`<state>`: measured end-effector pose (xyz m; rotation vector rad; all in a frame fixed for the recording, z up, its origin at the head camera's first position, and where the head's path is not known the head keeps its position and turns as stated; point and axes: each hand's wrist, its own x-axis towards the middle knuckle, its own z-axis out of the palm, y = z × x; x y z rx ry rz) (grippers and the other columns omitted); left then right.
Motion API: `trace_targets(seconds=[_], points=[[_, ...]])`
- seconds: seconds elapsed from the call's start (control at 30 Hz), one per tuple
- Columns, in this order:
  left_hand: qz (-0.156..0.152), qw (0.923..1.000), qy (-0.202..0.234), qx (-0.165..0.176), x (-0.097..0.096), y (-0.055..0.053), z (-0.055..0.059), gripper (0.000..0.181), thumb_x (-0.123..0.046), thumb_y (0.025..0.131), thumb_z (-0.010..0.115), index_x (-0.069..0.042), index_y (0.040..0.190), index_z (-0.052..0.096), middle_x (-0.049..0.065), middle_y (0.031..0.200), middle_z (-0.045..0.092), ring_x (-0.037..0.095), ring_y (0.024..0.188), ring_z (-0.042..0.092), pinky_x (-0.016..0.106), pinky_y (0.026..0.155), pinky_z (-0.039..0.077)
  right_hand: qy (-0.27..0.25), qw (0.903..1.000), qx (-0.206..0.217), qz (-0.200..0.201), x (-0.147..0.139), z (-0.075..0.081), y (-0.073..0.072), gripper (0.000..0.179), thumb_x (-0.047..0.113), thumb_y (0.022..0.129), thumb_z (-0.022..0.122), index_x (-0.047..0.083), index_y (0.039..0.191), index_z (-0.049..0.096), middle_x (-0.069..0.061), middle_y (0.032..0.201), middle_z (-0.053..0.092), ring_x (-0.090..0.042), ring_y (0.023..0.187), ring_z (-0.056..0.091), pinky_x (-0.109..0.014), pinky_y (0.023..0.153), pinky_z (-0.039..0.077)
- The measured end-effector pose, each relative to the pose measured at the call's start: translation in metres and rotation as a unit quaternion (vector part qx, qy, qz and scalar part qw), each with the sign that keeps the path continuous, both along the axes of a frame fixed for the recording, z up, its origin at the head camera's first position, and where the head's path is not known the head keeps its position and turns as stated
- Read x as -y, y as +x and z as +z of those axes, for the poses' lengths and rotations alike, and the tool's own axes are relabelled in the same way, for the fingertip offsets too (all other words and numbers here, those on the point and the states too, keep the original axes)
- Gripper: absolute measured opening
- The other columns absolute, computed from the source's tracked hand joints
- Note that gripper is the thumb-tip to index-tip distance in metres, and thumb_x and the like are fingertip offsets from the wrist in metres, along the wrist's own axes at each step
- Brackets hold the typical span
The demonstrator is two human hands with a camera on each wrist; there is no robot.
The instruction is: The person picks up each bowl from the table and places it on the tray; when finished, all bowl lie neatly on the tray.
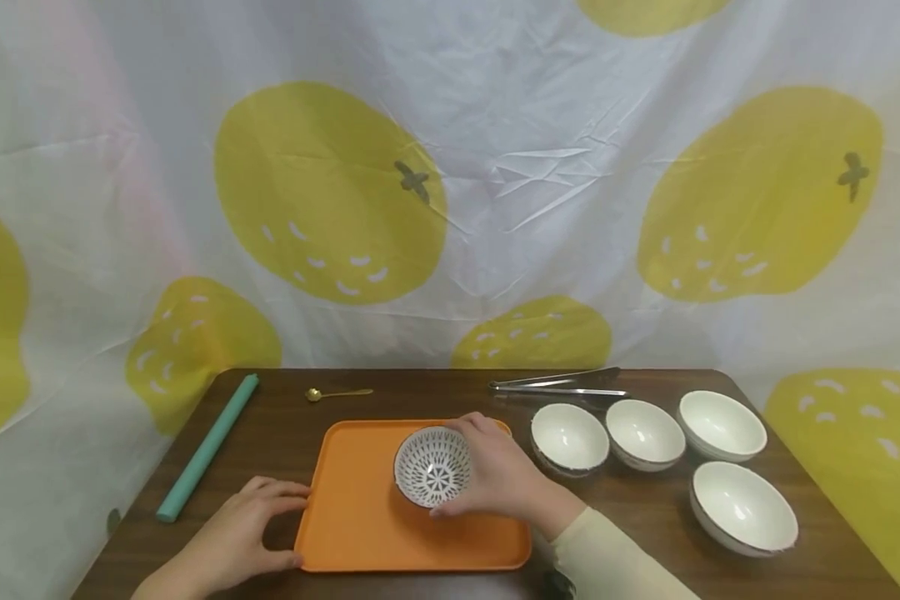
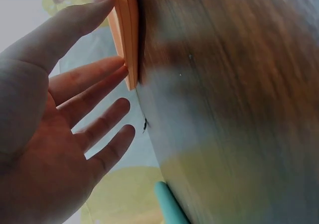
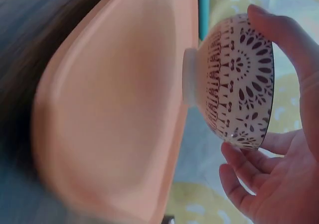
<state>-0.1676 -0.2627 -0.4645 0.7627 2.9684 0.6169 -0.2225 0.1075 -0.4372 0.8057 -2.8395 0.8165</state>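
Patterned bowl [image 1: 431,467] held in the right hand [image 1: 501,475]
Below that hand lies an orange tray [image 1: 351,500], its edge touched by the wide-spread left hand [image 1: 242,529].

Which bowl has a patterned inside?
The bowl gripped in the right hand over the orange tray: its inside carries a dark pattern on white. The four bowls standing on the table to the right are plain white inside.
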Motion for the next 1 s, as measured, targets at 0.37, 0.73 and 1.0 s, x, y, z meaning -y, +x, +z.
trace_targets(seconds=[0.37, 0.73, 1.0], points=[[0.014, 0.9996, -0.016, -0.017, -0.004, -0.002, -0.002, 0.063, -0.045, 0.071, 0.092, -0.011, 0.121, 0.076, -0.001, 0.132, 0.067, 0.027, 0.119, 0.057, 0.058, 0.092, 0.052, -0.007, 0.9995, 0.029, -0.013, 0.063, -0.005, -0.024, 0.117, 0.066, 0.055, 0.093, 0.009, 0.148, 0.051, -0.006, 0.138, 0.056, -0.023, 0.122, 0.058, -0.044, 0.106, 0.051], [0.003, 0.9993, -0.017, -0.034, -0.011, 0.001, -0.002, 0.064, -0.043, 0.071, 0.092, -0.008, 0.122, 0.076, 0.002, 0.132, 0.068, 0.03, 0.121, 0.057, 0.061, 0.092, 0.051, 0.006, 0.9987, 0.018, -0.047, 0.11, -0.011, -0.044, 0.116, 0.064, 0.058, 0.094, 0.008, 0.149, 0.05, -0.009, 0.142, 0.056, -0.028, 0.128, 0.054, -0.047, 0.11, 0.045], [0.006, 0.9996, -0.023, -0.018, -0.008, 0.004, 0.0, 0.064, -0.043, 0.072, 0.092, -0.008, 0.123, 0.075, 0.003, 0.133, 0.067, 0.033, 0.122, 0.057, 0.063, 0.092, 0.051, 0.026, 0.9969, 0.04, -0.063, 0.132, -0.021, -0.05, 0.113, 0.067, 0.063, 0.09, 0.008, 0.15, 0.049, -0.009, 0.142, 0.054, -0.027, 0.13, 0.051, -0.049, 0.112, 0.044]])
